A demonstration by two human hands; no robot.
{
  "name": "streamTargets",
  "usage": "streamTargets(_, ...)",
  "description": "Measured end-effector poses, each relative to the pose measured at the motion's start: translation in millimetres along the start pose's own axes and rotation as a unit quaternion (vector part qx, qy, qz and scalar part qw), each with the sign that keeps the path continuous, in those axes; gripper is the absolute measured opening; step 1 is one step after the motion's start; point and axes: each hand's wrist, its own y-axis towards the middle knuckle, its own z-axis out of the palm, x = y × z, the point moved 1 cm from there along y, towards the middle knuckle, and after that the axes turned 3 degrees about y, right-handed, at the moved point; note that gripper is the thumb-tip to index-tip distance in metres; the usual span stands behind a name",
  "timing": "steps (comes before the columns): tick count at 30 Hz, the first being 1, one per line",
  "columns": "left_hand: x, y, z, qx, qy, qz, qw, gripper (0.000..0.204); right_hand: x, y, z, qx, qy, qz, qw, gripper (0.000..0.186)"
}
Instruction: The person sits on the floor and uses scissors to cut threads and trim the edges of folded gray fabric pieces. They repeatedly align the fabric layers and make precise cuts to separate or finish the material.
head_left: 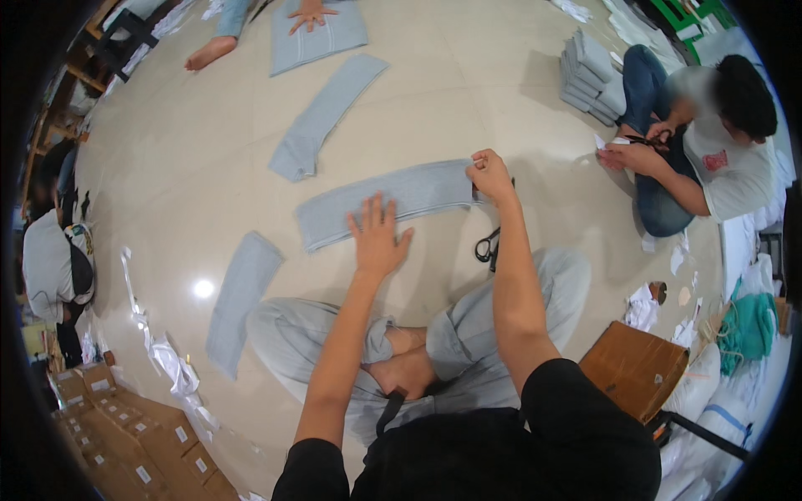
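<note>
A long, folded light blue-grey cloth (334, 213), perhaps a garment, lies on the floor before my crossed legs. My left hand (379, 238) rests flat on its middle with the fingers spread. At its right end, my right hand (490, 176) has the fingers closed on the upper corner. A small dark red patch shows at that end, just below the fingers. Black-handled scissors (484, 248) lie beside my right forearm, which partly hides them. Another folded cloth (241, 305) is by my left knee, and a further one (330, 115) lies beyond.
At the far side, a co-worker's hand (311, 14) presses on a similar cloth (316, 48). To the right, a seated person (725, 150) holds scissors beside a stack of folded cloths (589, 79). A brown box (635, 371) stands by my right knee; cartons (142, 434) fill the lower left.
</note>
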Motion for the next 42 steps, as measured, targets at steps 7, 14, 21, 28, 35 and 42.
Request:
streamTargets(7, 10, -8, 1, -0.004, -0.025, -0.032, 0.999, 0.078, -12, -5, -9, -0.044, -0.055, -0.037, 0.997, 0.03)
streamTargets(14, 12, -4, 8, -0.011, -0.027, -0.032, 0.999, 0.079, -24, 11, -6, -0.091, -0.089, -0.06, 0.99, 0.028)
streamTargets(21, 30, -24, -4, -0.009, -0.017, -0.038, 0.999, 0.073, -50, 21, 4, -0.092, -0.095, -0.08, 0.988, 0.029)
streamTargets(28, 61, -88, -43, 0.068, 0.007, -0.212, 0.975, 0.065, 84, -42, 102, -0.053, -0.094, -0.272, 0.956, 0.015)
streamTargets(35, 76, -156, -148, -0.073, -0.16, -0.222, 0.959, 0.048, 172, -146, 349, 0.317, -0.11, -0.307, 0.891, 0.037)
streamTargets(42, 166, -220, -193, -0.258, -0.14, -0.263, 0.919, 0.04, 196, -199, 430, 0.266, -0.257, -0.272, 0.889, 0.032)
